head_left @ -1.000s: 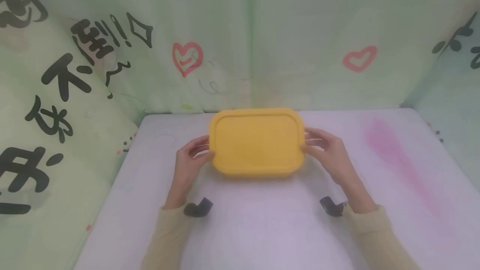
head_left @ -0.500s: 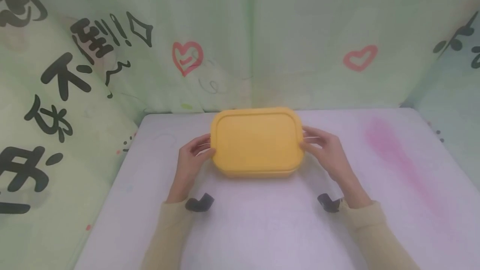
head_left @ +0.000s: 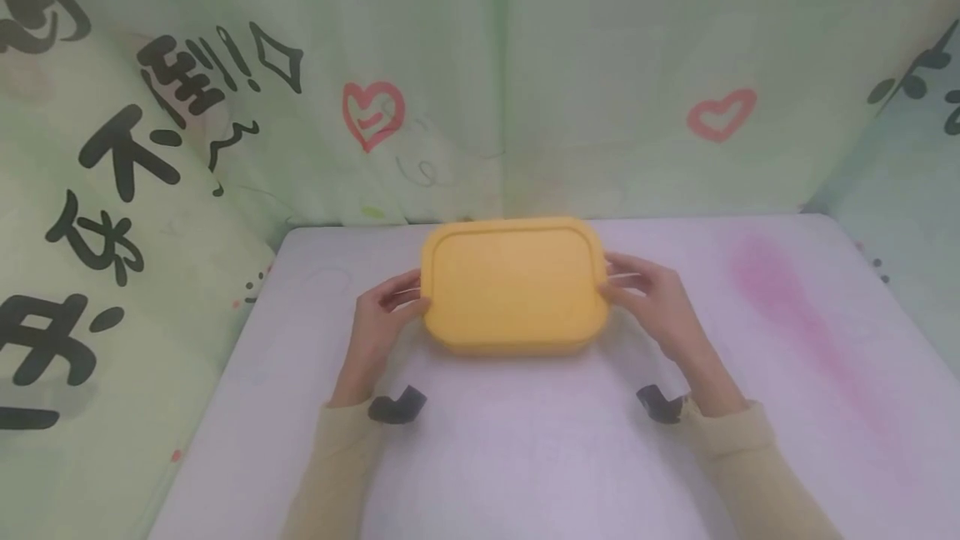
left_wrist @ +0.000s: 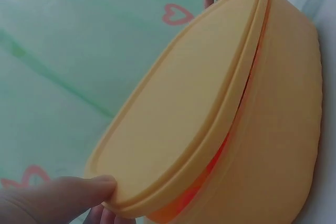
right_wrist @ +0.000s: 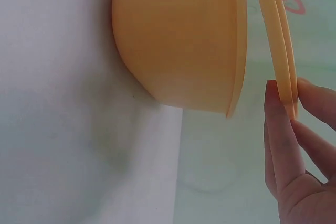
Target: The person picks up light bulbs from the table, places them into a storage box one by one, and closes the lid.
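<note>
A yellow rectangular lid [head_left: 517, 283] is held between my two hands over a matching yellow box [right_wrist: 178, 40]. My left hand [head_left: 378, 327] pinches the lid's left end, thumb on top and fingers beneath. At the opposite end, my right hand [head_left: 663, 311] pinches the rim in the same way. The right wrist view shows a clear gap between lid and box rim. In the left wrist view the lid tilts above the box, and something orange-red [left_wrist: 197, 192] shows through the gap; its kind cannot be told.
The box stands on a white table [head_left: 510, 457] towards its back edge. A pink stain [head_left: 787, 298] marks the right side of the tabletop. Green curtains [head_left: 585, 57] with drawn hearts and black writing hang behind and at the sides. Dark wrist devices [head_left: 397, 405] sit near both cuffs.
Compared with one second ago, the lid looks slightly lower and smaller, and more of the box's front shows below it. Both hands have shifted slightly with it, keeping their grip.
</note>
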`<state>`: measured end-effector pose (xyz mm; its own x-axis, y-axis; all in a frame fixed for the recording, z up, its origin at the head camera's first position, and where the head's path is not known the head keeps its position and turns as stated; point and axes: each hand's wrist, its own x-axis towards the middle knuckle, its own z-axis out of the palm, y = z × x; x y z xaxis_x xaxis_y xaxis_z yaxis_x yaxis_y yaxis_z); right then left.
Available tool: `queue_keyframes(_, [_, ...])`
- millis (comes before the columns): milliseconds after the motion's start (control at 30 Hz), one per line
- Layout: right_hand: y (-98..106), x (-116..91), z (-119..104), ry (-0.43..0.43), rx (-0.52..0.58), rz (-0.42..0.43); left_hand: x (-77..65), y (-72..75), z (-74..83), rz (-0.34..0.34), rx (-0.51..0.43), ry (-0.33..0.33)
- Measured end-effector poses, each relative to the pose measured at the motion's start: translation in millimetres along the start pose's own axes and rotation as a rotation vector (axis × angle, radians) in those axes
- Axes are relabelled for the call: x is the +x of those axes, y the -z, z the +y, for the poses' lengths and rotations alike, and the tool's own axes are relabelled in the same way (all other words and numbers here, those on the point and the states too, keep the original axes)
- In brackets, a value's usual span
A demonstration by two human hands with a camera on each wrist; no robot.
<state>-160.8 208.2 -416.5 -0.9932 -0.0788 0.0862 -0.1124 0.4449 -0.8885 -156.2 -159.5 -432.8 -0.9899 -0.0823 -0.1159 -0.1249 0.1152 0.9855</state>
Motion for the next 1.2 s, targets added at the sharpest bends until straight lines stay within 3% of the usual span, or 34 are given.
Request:
queue_keyframes(867, [-8.8,-0.2,20.0,-0.086,-0.026,-0.084,10.9,-11.3,-23.8,0.024,0.082,0.051])
queue_keyframes(1200, [-10.7,-0.6,23.8,-0.083,-0.033,-0.094,9.3,-13.8,-22.3,0.038,0.133,0.036])
